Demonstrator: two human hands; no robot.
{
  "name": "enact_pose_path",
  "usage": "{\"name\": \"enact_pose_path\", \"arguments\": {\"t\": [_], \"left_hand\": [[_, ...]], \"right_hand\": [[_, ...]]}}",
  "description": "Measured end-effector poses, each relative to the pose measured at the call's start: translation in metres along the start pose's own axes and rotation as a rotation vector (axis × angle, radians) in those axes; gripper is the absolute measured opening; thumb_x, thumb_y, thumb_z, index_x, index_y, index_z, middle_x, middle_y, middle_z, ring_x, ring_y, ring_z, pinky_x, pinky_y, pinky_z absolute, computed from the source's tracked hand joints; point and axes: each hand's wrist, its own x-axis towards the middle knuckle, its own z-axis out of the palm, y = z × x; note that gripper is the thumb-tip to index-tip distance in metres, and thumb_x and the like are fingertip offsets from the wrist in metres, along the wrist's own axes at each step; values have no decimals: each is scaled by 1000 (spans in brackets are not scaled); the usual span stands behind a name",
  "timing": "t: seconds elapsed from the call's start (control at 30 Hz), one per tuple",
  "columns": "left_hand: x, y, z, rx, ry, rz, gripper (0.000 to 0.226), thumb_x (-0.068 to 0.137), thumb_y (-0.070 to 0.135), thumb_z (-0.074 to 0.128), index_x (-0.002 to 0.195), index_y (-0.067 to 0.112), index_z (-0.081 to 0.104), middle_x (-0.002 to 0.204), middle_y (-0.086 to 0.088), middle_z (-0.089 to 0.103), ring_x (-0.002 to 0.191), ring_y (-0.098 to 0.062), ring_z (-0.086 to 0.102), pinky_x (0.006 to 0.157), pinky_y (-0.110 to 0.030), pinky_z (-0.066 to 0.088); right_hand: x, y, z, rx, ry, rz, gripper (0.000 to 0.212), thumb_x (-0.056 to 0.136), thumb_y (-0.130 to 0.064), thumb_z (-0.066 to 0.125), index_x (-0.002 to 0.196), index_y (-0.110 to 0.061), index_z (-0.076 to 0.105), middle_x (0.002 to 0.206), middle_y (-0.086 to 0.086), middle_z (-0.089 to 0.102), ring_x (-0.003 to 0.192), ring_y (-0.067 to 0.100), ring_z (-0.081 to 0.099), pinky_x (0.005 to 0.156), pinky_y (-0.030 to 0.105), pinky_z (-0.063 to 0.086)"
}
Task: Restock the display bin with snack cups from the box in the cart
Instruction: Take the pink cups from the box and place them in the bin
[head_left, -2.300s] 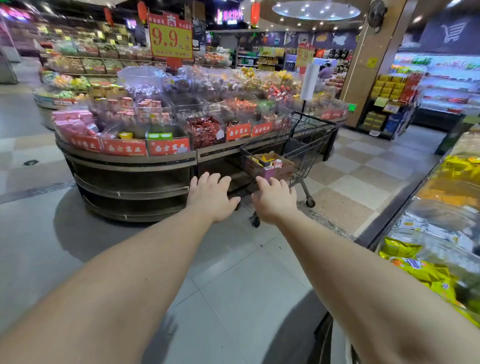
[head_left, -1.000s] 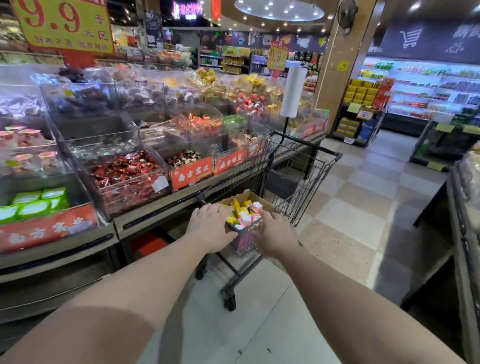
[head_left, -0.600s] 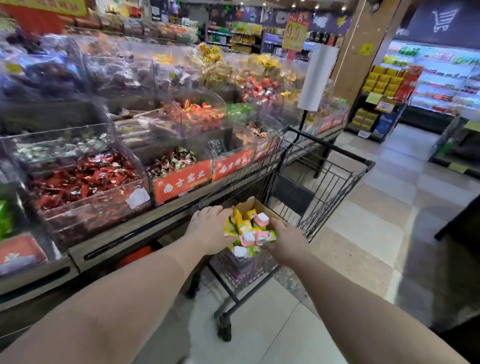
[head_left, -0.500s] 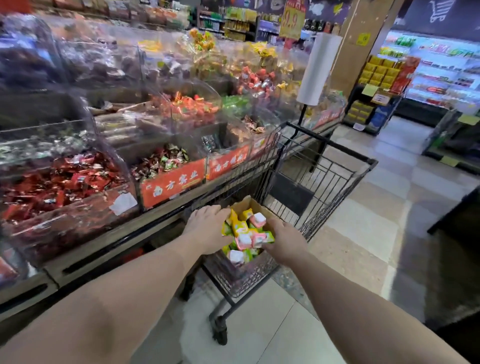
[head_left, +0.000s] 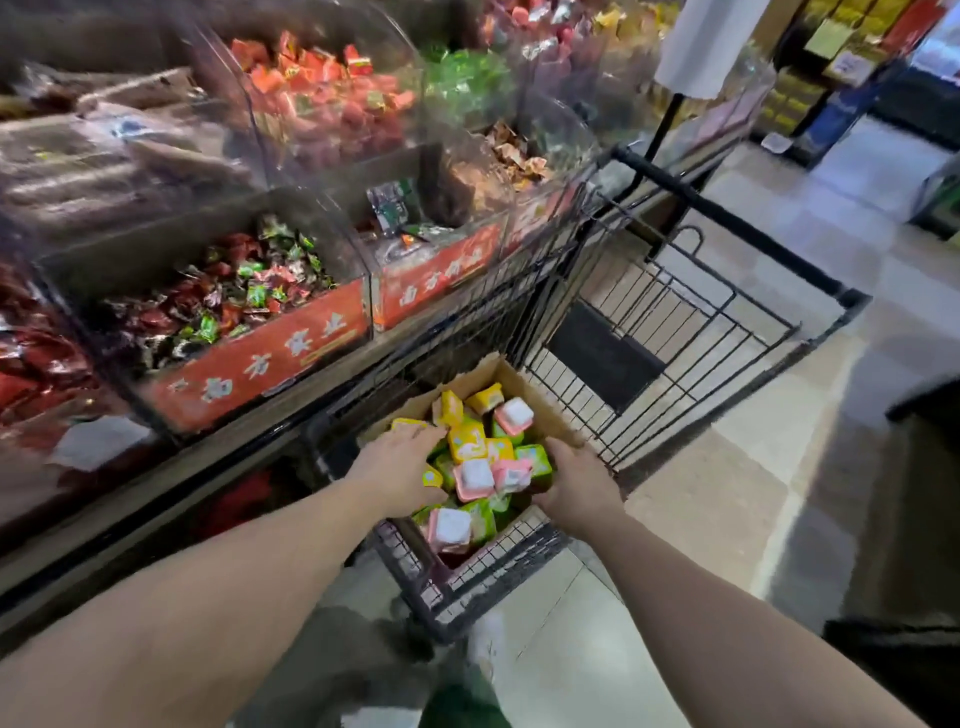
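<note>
Open cardboard box (head_left: 540, 395) in black wire cart (head_left: 675, 312), heaped with yellow, green, pink snack cups (head_left: 470, 441)

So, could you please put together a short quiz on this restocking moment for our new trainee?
1. True or false: both hands are in the cardboard box of snack cups.
2. Multiple choice: the box sits A) on the floor, B) in the wire cart, C) on the display counter.
3. Short answer: on which side of the cart is the display bin with the red label strip?

Key
1. True: the left hand and the right hand flank the heap of cups.
2. B.
3. To the left of the cart, and higher than the box.
</note>
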Motion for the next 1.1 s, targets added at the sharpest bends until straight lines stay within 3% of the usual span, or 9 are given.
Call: {"name": "enact_pose_path", "arguments": {"t": [0.27, 0.53, 0.63, 0.7, 0.77, 0.87, 1.1], "left_hand": [[89, 14, 75, -244, -155, -276, 93, 70, 53, 72, 146, 25, 26, 146, -3, 37, 134, -26, 36, 107, -38, 36], [154, 10, 139, -466, -165, -444, 75, 68, 26, 80, 131, 15, 41, 124, -13, 52, 120, -30, 49, 90, -32, 41], [172, 3, 165, -490, -160, -480, 72, 68, 19, 78, 129, 18, 41, 127, -11, 47, 122, -27, 44, 86, -28, 38], [182, 3, 178, -498, -166, -476, 82, 69, 16, 77, 139, 21, 35, 140, -7, 37, 128, -26, 42, 94, -30, 39], [186, 6, 189, -463, -166, -474, 89, 70, 19, 77, 145, 27, 29, 148, -3, 27, 130, -25, 41, 98, -34, 42], [190, 15, 202, -384, -151, -479, 82, 74, 24, 76, 142, 32, 32, 149, 0, 22, 126, -28, 45, 90, -41, 48], [200, 20, 207, -347, -61, -478, 60, 79, 36, 72, 131, 28, 43, 134, -6, 37, 111, -34, 52, 74, -44, 49]], "right_hand": [[121, 60, 32, -52, -238, -64, 77, 81, -40, 66, 146, -29, 27, 138, 8, 46, 126, 32, 45, 102, 46, 41], [214, 82, 89, 2, -427, -51, 76, 83, -35, 67, 148, -26, 29, 143, 11, 39, 129, 32, 44, 104, 44, 41], [235, 84, 120, 12, -483, -68, 77, 78, -30, 70, 145, -22, 33, 139, 14, 44, 129, 32, 44, 103, 45, 42], [244, 87, 139, 14, -533, -66, 79, 74, -27, 73, 142, -23, 35, 135, 13, 46, 123, 33, 49, 99, 44, 46], [248, 89, 153, -1, -591, -82, 86, 71, -27, 77, 144, -27, 32, 136, 9, 44, 122, 30, 51, 98, 42, 47], [250, 94, 168, 29, -612, -78, 85, 73, -24, 77, 145, -30, 33, 137, 7, 41, 122, 27, 50, 100, 39, 46], [246, 97, 169, 72, -541, -88, 59, 74, -25, 71, 128, -36, 50, 121, 4, 53, 106, 25, 58, 88, 35, 50]]}}
